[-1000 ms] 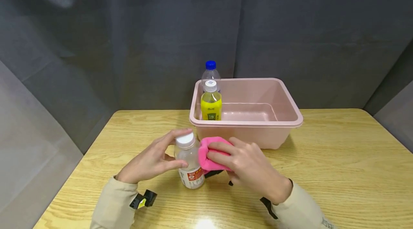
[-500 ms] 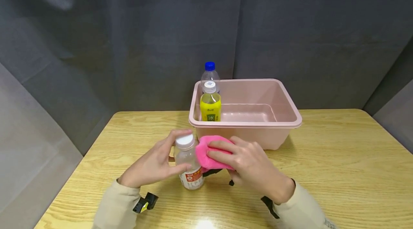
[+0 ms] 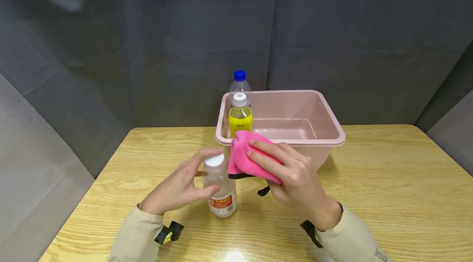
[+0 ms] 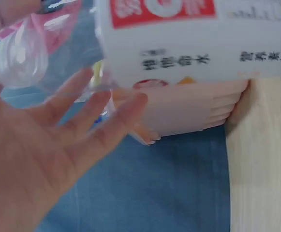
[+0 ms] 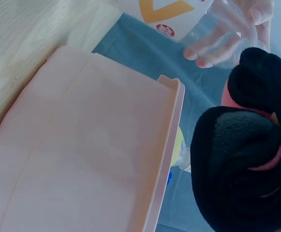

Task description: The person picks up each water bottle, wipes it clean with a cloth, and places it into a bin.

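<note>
My left hand (image 3: pixel 181 190) curves round the upper part of a clear plastic bottle (image 3: pixel 217 180) with a white cap and a red-and-white label. Its thumb overlaps the front of the bottle, with the index finger beside the cap. In the left wrist view, spread fingers (image 4: pixel 96 116) lie along the bottle's clear shoulder, the label (image 4: pixel 179 48) beyond them. My right hand (image 3: pixel 295 180) grips a bunched pink cloth (image 3: pixel 253 155), raised just right of the bottle's cap. The cloth's black underside (image 5: pixel 242 164) fills the right of the right wrist view.
Behind the hands stands a pink plastic bin (image 3: pixel 284 142). At its left end are a yellow-labelled bottle (image 3: pixel 240 120) with a white cap and a clear bottle (image 3: pixel 240 85) with a blue cap. The wooden table (image 3: pixel 388 180) meets a dark curtain (image 3: pixel 184 48) at the back.
My right hand has lifted the pink cloth up and away from the bottle's side. The bottle has shifted slightly right and turned, so a different part of its label faces me.
</note>
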`<state>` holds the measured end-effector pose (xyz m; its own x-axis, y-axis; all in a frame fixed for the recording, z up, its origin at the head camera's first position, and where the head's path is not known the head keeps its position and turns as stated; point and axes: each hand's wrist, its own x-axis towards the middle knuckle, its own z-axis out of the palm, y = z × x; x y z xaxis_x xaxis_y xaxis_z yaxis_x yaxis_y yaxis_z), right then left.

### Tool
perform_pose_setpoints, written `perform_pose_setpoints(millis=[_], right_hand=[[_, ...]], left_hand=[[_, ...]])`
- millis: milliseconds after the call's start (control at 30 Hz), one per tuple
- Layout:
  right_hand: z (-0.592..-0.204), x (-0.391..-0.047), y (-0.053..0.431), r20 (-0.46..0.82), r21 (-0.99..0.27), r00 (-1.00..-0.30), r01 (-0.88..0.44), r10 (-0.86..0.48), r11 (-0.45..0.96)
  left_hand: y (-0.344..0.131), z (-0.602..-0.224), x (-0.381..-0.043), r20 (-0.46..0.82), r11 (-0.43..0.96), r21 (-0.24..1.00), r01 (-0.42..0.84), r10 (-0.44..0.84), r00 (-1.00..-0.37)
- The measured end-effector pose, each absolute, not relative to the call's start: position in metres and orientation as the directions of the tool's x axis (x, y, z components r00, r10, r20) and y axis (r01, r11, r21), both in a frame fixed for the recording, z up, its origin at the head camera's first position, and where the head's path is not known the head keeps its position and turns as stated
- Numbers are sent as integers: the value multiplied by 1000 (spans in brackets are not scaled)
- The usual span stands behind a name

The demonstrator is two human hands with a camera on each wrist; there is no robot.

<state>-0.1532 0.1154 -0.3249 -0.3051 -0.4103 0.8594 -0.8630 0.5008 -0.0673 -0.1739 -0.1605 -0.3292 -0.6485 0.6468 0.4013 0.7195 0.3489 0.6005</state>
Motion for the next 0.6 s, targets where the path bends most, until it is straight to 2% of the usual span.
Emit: perform_pose_setpoints(millis=[200,400,600], right_hand=[[-329,-155,110,864,-14,-259,-870,-433,493],[-332,-152,108,762,15,-329,-852,-558,524],[-329,-152,112,699,22,-357,-855,-619,518]], left_hand=[[-164,-325,-172,367,344,628,699,661,-655],[-162,-325,-173,351,338,654,677,658,-667],[-162,-325,-175,345,321,667,672,667,-661]])
